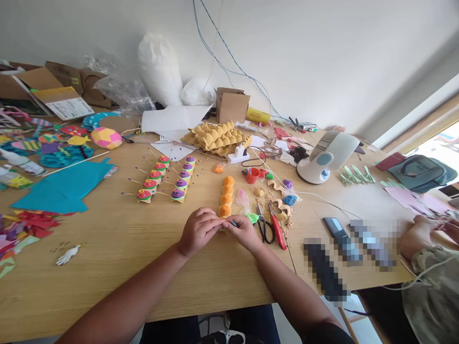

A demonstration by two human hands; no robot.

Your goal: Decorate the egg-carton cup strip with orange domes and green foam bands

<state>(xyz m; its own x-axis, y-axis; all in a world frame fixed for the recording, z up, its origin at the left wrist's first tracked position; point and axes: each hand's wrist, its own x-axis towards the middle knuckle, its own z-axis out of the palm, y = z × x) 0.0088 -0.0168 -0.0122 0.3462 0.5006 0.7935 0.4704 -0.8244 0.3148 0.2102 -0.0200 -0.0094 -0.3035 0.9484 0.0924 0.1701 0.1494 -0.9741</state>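
A strip of egg-carton cups topped with orange clay stands lengthwise before me; its near end is hidden behind my fingers. My left hand and my right hand meet there, fingertips pinched together. What they hold is too small to tell; a bit of blue shows beside my right fingers. Bright green clay in plastic lies against my right hand. Just right of it are black-handled scissors and a red-handled cutter. To the left stand a red-topped strip and a purple-topped strip, both with toothpicks.
Stacked yellow egg cartons lie at the back. A red cup, blue clay and carton scraps sit on the right, near a white fan. Teal cloth-like sheet covers part of the left. Another person's hands are at far right.
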